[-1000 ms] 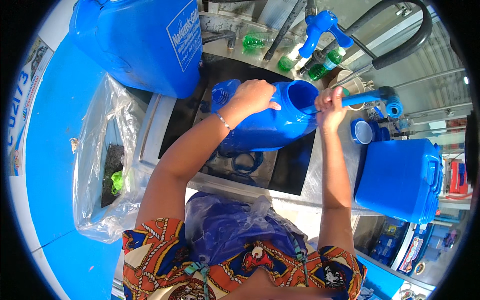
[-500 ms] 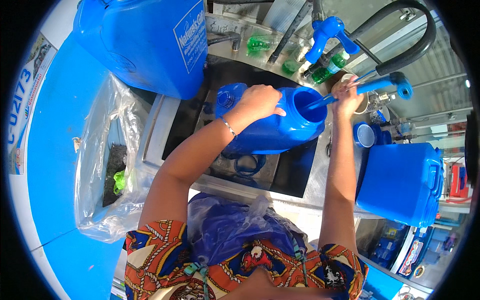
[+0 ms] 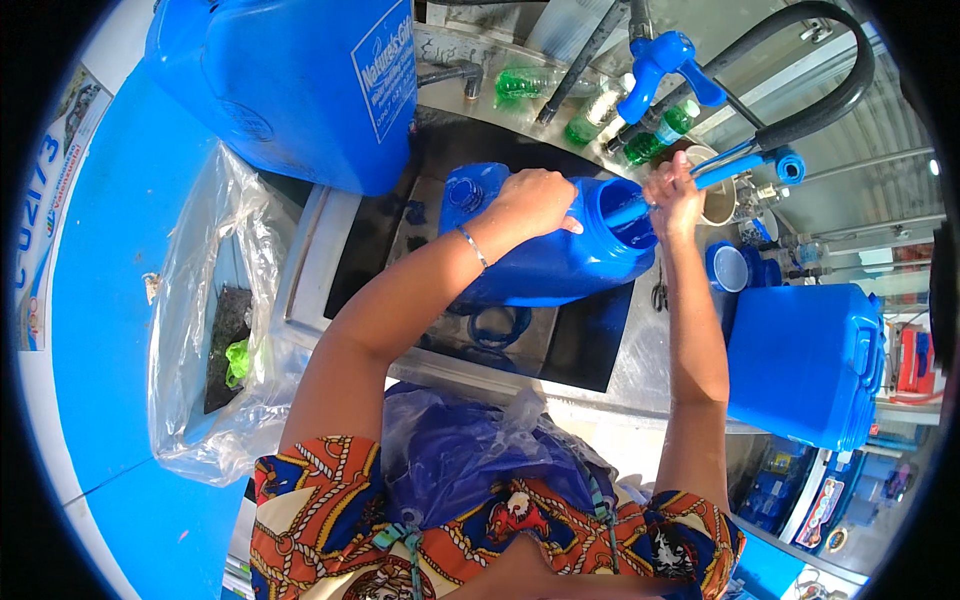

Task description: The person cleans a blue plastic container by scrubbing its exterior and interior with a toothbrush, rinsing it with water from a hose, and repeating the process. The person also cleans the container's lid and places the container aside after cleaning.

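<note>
At the sink [image 3: 585,352] rests a glossy blue, wide-mouthed jug [image 3: 548,268].

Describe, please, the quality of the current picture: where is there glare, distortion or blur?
In the head view, sunlight glints off the clear plastic bag and the blue jug; head view: fisheye distortion curves the outer edge of the blue surface at left inside a dark round rim; same view: any blur on the right hand is too slight to judge.
</note>
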